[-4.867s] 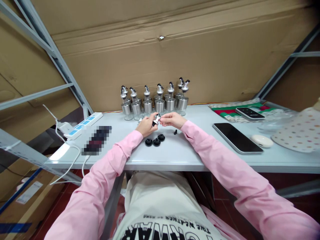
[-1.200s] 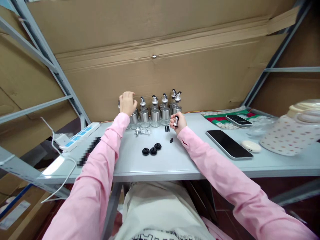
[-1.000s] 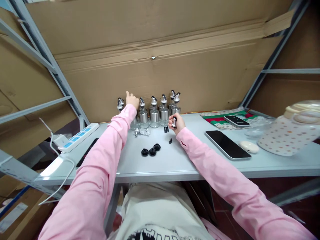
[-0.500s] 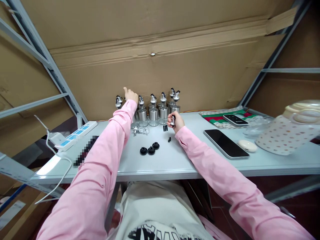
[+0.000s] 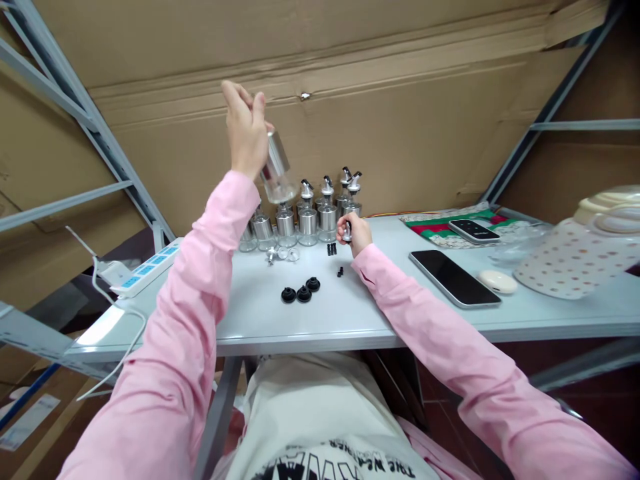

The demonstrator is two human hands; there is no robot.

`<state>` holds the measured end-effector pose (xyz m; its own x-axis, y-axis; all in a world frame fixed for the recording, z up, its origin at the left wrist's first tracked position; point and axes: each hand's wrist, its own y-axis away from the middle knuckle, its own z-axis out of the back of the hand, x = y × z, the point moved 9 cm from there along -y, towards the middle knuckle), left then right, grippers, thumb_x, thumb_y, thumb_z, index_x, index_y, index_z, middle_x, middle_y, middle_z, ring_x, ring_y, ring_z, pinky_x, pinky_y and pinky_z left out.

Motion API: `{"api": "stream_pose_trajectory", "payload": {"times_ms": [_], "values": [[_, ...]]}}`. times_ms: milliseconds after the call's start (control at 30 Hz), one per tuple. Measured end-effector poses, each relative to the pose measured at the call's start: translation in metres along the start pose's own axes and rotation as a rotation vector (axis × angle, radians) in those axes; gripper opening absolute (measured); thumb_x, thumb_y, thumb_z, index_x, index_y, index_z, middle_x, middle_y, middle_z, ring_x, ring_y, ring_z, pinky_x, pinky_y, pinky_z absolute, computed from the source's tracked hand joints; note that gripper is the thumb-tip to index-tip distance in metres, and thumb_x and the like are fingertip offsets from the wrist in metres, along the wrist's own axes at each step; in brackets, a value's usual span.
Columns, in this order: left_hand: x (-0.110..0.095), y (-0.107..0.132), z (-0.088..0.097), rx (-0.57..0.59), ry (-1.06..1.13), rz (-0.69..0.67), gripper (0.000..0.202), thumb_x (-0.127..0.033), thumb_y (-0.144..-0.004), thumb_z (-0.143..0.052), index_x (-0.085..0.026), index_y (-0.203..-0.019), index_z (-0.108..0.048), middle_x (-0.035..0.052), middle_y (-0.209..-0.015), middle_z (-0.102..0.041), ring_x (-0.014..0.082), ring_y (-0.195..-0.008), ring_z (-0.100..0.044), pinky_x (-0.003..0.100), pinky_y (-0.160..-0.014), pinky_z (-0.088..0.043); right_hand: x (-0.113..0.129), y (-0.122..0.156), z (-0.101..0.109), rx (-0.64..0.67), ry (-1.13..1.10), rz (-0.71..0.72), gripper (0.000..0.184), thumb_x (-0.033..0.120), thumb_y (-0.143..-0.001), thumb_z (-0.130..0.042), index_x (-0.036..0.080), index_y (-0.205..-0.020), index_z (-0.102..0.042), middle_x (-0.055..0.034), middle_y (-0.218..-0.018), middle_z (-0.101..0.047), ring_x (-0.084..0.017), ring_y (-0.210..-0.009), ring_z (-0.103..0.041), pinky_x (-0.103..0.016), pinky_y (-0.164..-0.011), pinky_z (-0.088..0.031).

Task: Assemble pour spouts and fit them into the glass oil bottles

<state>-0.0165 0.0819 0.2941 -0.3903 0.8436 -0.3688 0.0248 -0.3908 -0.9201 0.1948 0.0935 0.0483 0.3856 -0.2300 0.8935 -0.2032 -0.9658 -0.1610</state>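
Raised above the row of bottles, my left hand (image 5: pixel 246 130) is closed on a glass oil bottle (image 5: pixel 277 163) with a metal sleeve; the bottle is tilted and its top is hidden by the hand. My right hand (image 5: pixel 357 233) is low over the table, its fingers wrapped round a silver-and-black pourer spout (image 5: pixel 347 232). Several similar bottles (image 5: pixel 307 223) stand behind, some topped with spouts. Near my right hand lie small black tubes (image 5: pixel 331 249) and tiny black pieces (image 5: pixel 340 272). Three black stoppers (image 5: pixel 303 293) and some clear rings (image 5: pixel 287 254) are on the table.
To the right lie a phone (image 5: pixel 454 278), a white round case (image 5: pixel 497 281), a keypad-like device (image 5: pixel 473 231) on a patterned cloth and a dotted container (image 5: pixel 570 253). A power strip (image 5: pixel 147 270) with a white cable is at the left. Cardboard (image 5: pixel 400 133) lines the back.
My left hand has gone from among the bottles up and slightly left, lifting a bottle out of the row. My right hand still holds the pourer spout in nearly the same place.
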Motion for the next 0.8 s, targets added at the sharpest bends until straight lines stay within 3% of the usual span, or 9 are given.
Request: {"api": "stream_pose_trajectory", "payload": {"times_ms": [67, 200, 300, 500, 600, 700, 800], "values": [[0.005, 0.034, -0.013, 0.081, 0.113, 0.087, 0.02, -0.035, -0.091, -0.045, -0.024, -0.085, -0.03, -0.0038, -0.077, -0.041, 0.0057, -0.056, -0.052, 0.021, -0.054, -0.044, 0.0, 0.001, -0.001, 0.007, 0.003, 0.004, 0.022, 0.031, -0.067, -0.053, 0.017, -0.051, -0.046, 0.0046, -0.035, -0.042, -0.007, -0.029, -0.041, -0.018, -0.028, -0.021], [-0.001, 0.115, -0.039, 0.199, 0.184, 0.058, 0.025, -0.044, -0.089, -0.043, -0.022, -0.088, -0.031, -0.0026, -0.083, -0.045, 0.0056, -0.061, -0.057, 0.021, -0.058, -0.044, 0.001, 0.002, -0.004, 0.027, 0.007, 0.02, 0.025, 0.034, -0.068, -0.054, 0.017, -0.052, -0.045, 0.0045, -0.036, -0.042, -0.007, -0.03, -0.041, -0.018, -0.029, -0.022], [0.01, 0.154, -0.052, 0.24, 0.22, 0.102, 0.027, -0.047, -0.089, -0.042, -0.022, -0.089, -0.032, -0.0007, -0.091, -0.046, 0.006, -0.066, -0.059, 0.022, -0.062, -0.046, 0.001, 0.003, -0.006, 0.038, 0.003, 0.017, 0.026, 0.034, -0.07, -0.053, 0.017, -0.052, -0.045, 0.0043, -0.036, -0.042, -0.008, -0.03, -0.042, -0.019, -0.028, -0.022], [0.028, 0.181, -0.069, 0.329, 0.305, 0.142, 0.024, -0.043, -0.087, -0.045, -0.022, -0.088, -0.034, 0.0017, -0.098, -0.046, 0.0077, -0.072, -0.058, 0.026, -0.07, -0.047, 0.003, 0.002, -0.008, 0.053, 0.023, 0.026, 0.032, 0.039, -0.076, -0.054, 0.019, -0.055, -0.043, 0.0045, -0.038, -0.043, -0.009, -0.032, -0.045, -0.019, -0.03, -0.027], [0.032, 0.188, -0.074, 0.365, 0.318, 0.164, 0.026, -0.042, -0.086, -0.048, -0.021, -0.086, -0.034, 0.0026, -0.1, -0.045, 0.0088, -0.074, -0.058, 0.028, -0.073, -0.046, 0.004, 0.002, -0.003, -0.009, 0.034, 0.056, 0.037, 0.046, -0.079, -0.052, 0.02, -0.057, -0.038, 0.0053, -0.039, -0.043, -0.009, -0.034, -0.047, -0.019, -0.032, -0.03], [0.032, 0.192, -0.077, 0.388, 0.327, 0.175, 0.025, -0.041, -0.086, -0.047, -0.021, -0.085, -0.032, 0.0027, -0.1, -0.046, 0.0088, -0.072, -0.059, 0.027, -0.072, -0.046, 0.013, 0.005, 0.0, -0.1, 0.024, 0.146, 0.042, 0.053, -0.081, -0.046, 0.021, -0.057, -0.033, 0.0049, -0.041, -0.045, -0.009, -0.037, -0.049, -0.02, -0.038, -0.036], [0.03, 0.191, -0.078, 0.39, 0.325, 0.177, 0.024, -0.038, -0.087, -0.047, -0.021, -0.085, -0.031, 0.003, -0.1, -0.047, 0.0086, -0.071, -0.06, 0.026, -0.07, -0.047, 0.029, 0.007, -0.008, -0.104, 0.011, 0.265, 0.044, 0.056, -0.083, -0.039, 0.021, -0.057, -0.032, 0.0034, -0.044, -0.047, -0.01, -0.044, -0.051, -0.022, -0.046, -0.04]]}}
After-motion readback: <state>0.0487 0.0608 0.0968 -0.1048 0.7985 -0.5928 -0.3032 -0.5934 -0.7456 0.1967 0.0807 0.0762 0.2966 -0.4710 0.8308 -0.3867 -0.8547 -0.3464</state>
